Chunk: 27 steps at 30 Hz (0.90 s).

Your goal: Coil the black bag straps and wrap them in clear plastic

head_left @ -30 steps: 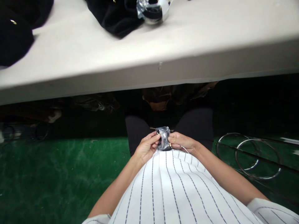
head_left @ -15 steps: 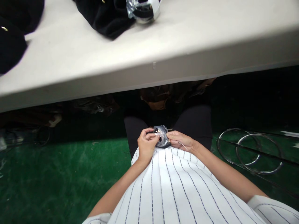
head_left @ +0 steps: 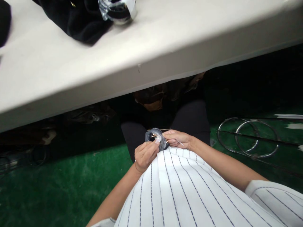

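Note:
Both hands meet in my lap, below the table edge. Between them is a small clear plastic packet [head_left: 155,136] with dark contents and a glint of gold metal. My left hand [head_left: 145,154] is curled, its fingertips pinching the packet's left side. My right hand [head_left: 177,139] grips the packet's right side with closed fingers; a thin pale thread or wire sticks out by its thumb. Under the hands are my white pinstriped shirt [head_left: 184,189] and dark trousers [head_left: 191,116].
A white table [head_left: 165,41] spans the top, bearing black fabric [head_left: 75,19] and a shiny silver-wrapped item [head_left: 118,9]. The floor [head_left: 47,189] is green. Metal wire rings [head_left: 248,138] lie at the right. Dark clutter and bags sit under the table.
The view has swung right, so the table slants more. My left hand has curled tighter over the packet's left side. Both hands still hold the packet in my lap.

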### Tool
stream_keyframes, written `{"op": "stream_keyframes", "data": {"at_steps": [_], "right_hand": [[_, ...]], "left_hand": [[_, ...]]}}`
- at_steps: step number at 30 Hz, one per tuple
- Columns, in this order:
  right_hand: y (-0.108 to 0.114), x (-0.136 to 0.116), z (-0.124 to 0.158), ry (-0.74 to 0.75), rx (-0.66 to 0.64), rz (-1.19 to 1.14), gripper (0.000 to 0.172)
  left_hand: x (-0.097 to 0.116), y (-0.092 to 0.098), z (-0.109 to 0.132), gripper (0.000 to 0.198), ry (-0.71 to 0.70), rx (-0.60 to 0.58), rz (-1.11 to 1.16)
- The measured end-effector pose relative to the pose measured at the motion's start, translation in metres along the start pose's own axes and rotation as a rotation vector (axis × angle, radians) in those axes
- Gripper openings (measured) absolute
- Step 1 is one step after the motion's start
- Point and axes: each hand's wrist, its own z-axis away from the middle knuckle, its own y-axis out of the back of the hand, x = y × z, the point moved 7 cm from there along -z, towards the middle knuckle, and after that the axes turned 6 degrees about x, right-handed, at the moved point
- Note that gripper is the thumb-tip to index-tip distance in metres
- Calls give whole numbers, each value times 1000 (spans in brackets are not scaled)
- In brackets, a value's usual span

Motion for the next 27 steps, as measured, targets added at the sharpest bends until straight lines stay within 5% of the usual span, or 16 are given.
{"op": "stream_keyframes", "data": {"at_steps": [4, 11, 18, 22, 27], "right_hand": [[-2, -7, -6, 55, 77, -105, 30], [-5, -5, -14, -53, 249, -304, 40], [-5, -5, -12, -58, 330, -344, 41], [-5, -5, -10, -39, 334, -346, 44], [-9, -10, -9, 45, 228, -338, 45]], "left_hand": [[0, 0, -9, 33, 136, 207, 81], [8, -12, -21, 31, 42, -89, 69], [-5, -15, -16, 40, 61, -155, -80], [-14, -25, -19, 38, 201, -262, 6], [-1, -23, -26, 31, 157, -288, -14]]}}
